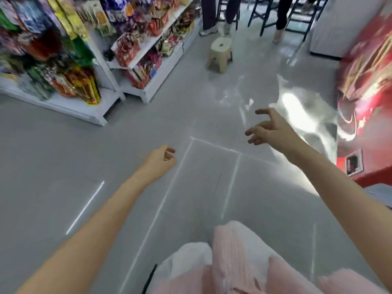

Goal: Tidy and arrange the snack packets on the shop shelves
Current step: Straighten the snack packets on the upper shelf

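Observation:
White shop shelves [135,62] stand at the upper left, packed with colourful snack packets [82,85]. Both my arms reach out over the bare grey floor, away from the shelves. My left hand [161,160] hangs with its fingers loosely curled and holds nothing. My right hand [269,128] is spread, fingers apart, and is also empty. The picture is blurred by motion.
A beige plastic stool [220,54] stands in the aisle ahead. Behind it are the legs of two people [210,15] and dark metal stool frames [265,13]. A red cabinet [369,85] fills the right edge. Glare lies on the grey floor [297,102].

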Available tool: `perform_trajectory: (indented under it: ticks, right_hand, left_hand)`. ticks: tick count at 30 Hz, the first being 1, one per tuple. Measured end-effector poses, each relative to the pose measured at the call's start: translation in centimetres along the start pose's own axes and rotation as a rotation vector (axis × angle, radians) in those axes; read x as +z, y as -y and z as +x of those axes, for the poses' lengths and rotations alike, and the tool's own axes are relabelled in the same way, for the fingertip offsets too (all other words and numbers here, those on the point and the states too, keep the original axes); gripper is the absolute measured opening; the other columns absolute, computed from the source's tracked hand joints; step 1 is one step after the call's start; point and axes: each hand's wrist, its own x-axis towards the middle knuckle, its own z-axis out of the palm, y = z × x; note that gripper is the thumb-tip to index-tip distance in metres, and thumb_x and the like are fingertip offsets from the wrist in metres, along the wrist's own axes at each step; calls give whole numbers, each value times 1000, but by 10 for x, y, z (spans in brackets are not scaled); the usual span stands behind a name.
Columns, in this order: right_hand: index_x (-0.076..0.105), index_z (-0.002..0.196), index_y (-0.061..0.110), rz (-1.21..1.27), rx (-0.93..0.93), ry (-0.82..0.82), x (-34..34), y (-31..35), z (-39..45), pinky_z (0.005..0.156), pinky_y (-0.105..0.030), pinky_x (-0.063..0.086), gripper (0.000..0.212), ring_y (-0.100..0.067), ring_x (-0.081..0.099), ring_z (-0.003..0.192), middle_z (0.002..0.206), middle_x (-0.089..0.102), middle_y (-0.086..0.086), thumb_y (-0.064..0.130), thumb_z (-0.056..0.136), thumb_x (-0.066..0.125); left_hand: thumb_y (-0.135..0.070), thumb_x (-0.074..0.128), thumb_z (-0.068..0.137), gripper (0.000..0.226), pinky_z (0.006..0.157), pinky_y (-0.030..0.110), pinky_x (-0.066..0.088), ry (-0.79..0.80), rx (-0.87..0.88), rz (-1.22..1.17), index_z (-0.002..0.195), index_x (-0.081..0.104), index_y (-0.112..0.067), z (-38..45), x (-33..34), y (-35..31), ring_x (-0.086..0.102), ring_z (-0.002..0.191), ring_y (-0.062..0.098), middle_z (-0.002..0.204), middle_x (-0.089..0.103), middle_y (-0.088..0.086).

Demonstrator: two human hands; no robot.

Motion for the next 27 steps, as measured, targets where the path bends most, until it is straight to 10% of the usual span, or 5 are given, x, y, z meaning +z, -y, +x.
perform_trajectory:
  ticks: [14,27]
  right_hand:
    - [35,130,11,-121,12,45,-116,81,501,80,-41,50,43,-23,62,70,94,65,-14,6,91,51]
    - [36,128,15,-271,-12,96,-158,209,971,85,-41,53,41,-26,66,81,99,68,-14,10,91,52]
  left_hand:
    - [-14,51,90,25,54,20,45,52,-77,154,115,54,-9,464,-86,-168,57,86,23,102,59,4]
    - [-14,53,88,18,89,38,47,-38,-100,-185,106,55,-16,930,-226,-277,60,100,26,108,63,11]
